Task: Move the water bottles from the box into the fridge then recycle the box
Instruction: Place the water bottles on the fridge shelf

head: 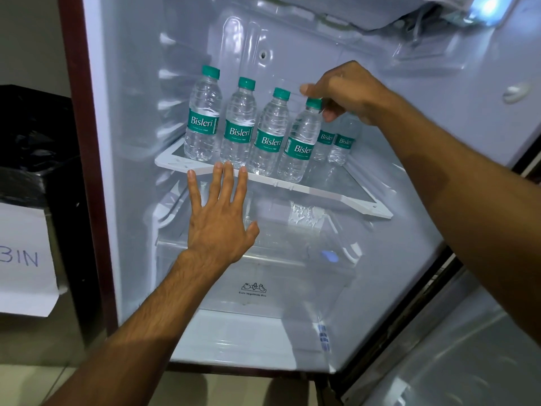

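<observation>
**Fridge** [409, 142], one. Door open, interior lit. This is the destination of the task.

**Bin** [35, 142], one. Black-lined, standing left of the fridge, with a paper sign [23, 259] hung on its front.

**Vegetable drawer** [254, 288], one. Clear plastic, sits below the shelf.

**Shelf** [316, 192], one. Glass with a white rim; it carries every bottle in view.

**Left hand** [219, 224], one. Fingers straight and spread, holding nothing. The fingertips touch the front rim of the shelf, just below the second bottle.

**Right hand** [345, 92], one. It reaches in from the right, above the bottles. The fingers are curled about the cap [313, 103] of the fourth bottle, thumb to its upper left and a finger to its right. Motion blur hides whether they actually pinch the cap. This is the nearer hand to that bottle, which stands directly beneath the fingers with its long axis upright, so any lift or release would run vertically.

**Water bottles**, six counted, all upright with green caps and green labels.
- Front row of four, side by side: first [202, 124], second [238, 130], third [269, 139], fourth [300, 145].
- Rear pair at right: fifth [325, 142], sixth [344, 142], their tops hidden by the right hand.
- More could stand behind that hand.

**Box**, none in view. Judged outstanding: the recycling step.
</observation>
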